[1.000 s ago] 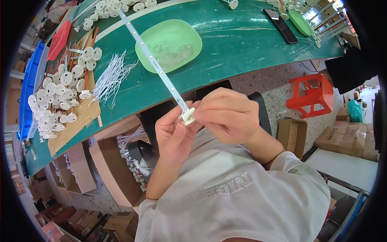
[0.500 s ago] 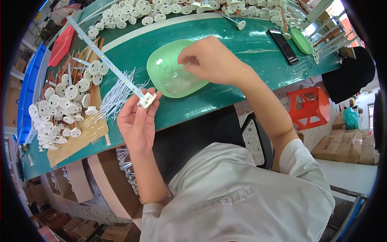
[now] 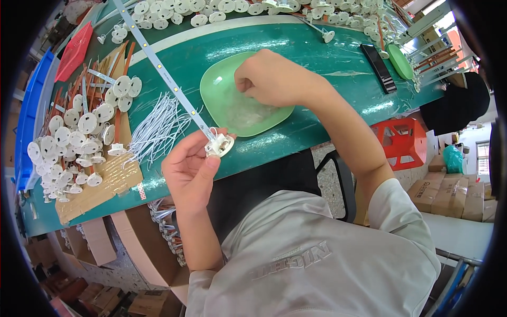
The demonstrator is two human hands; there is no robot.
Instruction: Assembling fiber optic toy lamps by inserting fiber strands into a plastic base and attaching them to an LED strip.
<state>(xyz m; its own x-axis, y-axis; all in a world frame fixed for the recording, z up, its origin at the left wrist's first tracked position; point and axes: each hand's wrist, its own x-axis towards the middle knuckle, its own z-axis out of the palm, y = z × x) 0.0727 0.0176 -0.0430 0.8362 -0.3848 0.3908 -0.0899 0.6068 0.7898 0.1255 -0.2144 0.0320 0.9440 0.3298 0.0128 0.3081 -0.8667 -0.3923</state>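
My left hand (image 3: 193, 171) is closed on the white round end cap (image 3: 221, 144) of an LED strip (image 3: 168, 79). The strip, a narrow rigid board with small yellow LEDs, slants away to the upper left. At its lower end, thin white wire loops by the cap. My right hand (image 3: 272, 79) is over the light green bowl (image 3: 211, 87), its fingers curled together and pointing down into it. Whatever those fingertips pinch, if anything, is too small to tell. Tiny clear or whitish pieces (image 3: 251, 113) lie in the bowl. A bundle of white wires (image 3: 161, 127) rests left of it.
Many LED strips with white round caps (image 3: 79, 137) are piled on cardboard (image 3: 119, 182) at left, and more caps (image 3: 227, 6) line the far side. A black phone (image 3: 378, 68) and a small green dish (image 3: 400, 62) lie at right. A red stool (image 3: 401, 142) stands beyond.
My left hand has moved right and slightly down, turning the cap so its round face shows, and the strip has swung more upright. My right hand has shifted only slightly over the bowl.
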